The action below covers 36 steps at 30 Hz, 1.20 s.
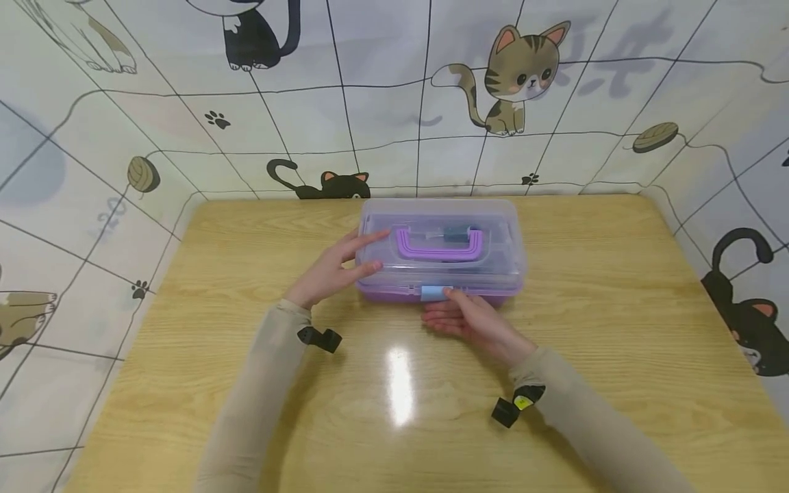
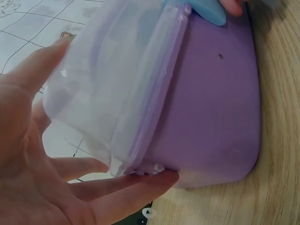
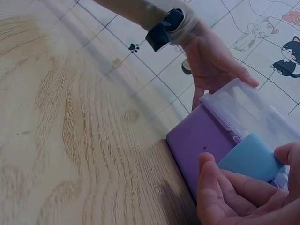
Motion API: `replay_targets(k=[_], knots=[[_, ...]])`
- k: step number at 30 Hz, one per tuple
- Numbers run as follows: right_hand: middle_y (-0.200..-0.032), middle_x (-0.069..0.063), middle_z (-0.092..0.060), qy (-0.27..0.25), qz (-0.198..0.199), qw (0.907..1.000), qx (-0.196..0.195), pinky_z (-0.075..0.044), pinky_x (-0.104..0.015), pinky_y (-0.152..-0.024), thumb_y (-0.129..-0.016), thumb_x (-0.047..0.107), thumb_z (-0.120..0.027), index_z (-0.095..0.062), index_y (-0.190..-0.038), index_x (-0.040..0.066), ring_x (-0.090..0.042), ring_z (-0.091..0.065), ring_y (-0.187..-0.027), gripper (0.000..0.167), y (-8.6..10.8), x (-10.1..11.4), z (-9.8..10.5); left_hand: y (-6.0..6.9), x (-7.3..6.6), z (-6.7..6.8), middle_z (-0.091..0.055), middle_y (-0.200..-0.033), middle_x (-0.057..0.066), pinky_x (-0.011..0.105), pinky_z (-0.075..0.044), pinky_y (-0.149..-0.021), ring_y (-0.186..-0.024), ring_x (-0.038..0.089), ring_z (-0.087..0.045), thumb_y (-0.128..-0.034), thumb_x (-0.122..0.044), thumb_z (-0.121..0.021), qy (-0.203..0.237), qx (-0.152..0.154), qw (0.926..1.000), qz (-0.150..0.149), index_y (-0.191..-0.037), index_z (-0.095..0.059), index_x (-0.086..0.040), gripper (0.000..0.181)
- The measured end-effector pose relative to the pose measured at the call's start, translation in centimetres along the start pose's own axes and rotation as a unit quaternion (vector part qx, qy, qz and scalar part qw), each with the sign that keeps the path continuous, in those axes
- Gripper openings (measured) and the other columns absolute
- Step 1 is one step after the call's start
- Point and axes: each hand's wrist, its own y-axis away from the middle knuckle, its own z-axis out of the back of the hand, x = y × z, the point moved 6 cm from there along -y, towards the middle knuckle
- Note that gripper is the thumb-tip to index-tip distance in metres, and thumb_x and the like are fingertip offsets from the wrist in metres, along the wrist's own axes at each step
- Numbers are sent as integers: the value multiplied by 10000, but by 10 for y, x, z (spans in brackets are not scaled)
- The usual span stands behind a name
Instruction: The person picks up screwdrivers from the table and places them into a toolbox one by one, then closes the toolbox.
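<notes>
A plastic toolbox with a clear lid and purple base point(image 1: 385, 298) sits toward the back of the table. A purple carry handle point(image 1: 439, 253) lies flat on the lid point(image 2: 89, 75). At the front is a light blue latch point(image 3: 253, 157), flipped outward. My left hand point(image 1: 329, 274) is at the box's left end, its spread fingers touching the lid and side wall. My right hand point(image 1: 474, 322) pinches the latch, thumb above and curled fingers below. Through the lid a dark teal-handled item point(image 1: 457, 234) shows, its kind unclear.
The wooden table point(image 1: 585, 329) extends on both sides and in front of the box. A cat-patterned cloth wall point(image 1: 388, 116) stands just behind the box, with side panels left and right. Both wrists wear small black cameras point(image 1: 505, 412).
</notes>
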Motion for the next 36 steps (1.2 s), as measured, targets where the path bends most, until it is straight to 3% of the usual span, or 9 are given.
replay_targets(k=[4, 8, 13, 27, 36], knots=[[-1180, -284, -610, -58, -24, 10000, -5, -454, -420, -972, -1030, 339, -443, -424, -1310, -193, -370, -591, -1120, 601, 0, -1, 1, 1, -1, -1, -115, -1594, 8, 613, -280, -1045, -1416, 284, -211, -964, -382, -585, 17, 7, 10000, -68, -1481, -378, -381, 557], [-1154, -255, -635, -122, -148, 9998, -76, -468, -401, -957, -1013, 344, -482, -440, -1305, -190, -303, -636, -1061, 610, -1, -2, 3, 0, -1, -4, -92, -1597, -7, 598, -277, -1055, -1445, 241, -95, -986, -344, -554, 89, 47, 9998, -154, -1507, -337, -340, 564], [-1138, -238, -648, -70, -228, 9997, -111, -479, -395, -944, -1010, 347, -483, -448, -1306, -182, -282, -649, -1035, 607, -3, -2, 4, 0, 2, -6, -31, -1603, -35, 581, -187, -1095, -1446, 158, 10, -988, -388, -535, 211, 16, 9998, -32, -1512, -304, -372, 573], [-1108, -230, -662, 19, -144, 9992, -371, -503, -381, -911, -1003, 368, -476, -489, -1278, -151, -303, -650, -1025, 587, -14, 6, 7, -3, -1, -3, -26, -1604, -33, 533, -254, -1093, -1449, 161, 16, -1002, -344, -522, 385, -127, 9991, 89, -1522, -311, -311, 562], [-1189, -260, -616, 244, 9, 9996, -122, -463, -402, -966, -1019, 386, -450, -461, -1300, -167, -333, -609, -1099, 620, -14, 7, 9, -13, 11, -2, -89, -1594, -84, 522, -229, -1107, -1443, 126, 21, -1002, -334, -526, 470, -116, 9988, -26, -1519, -320, -307, 557]])
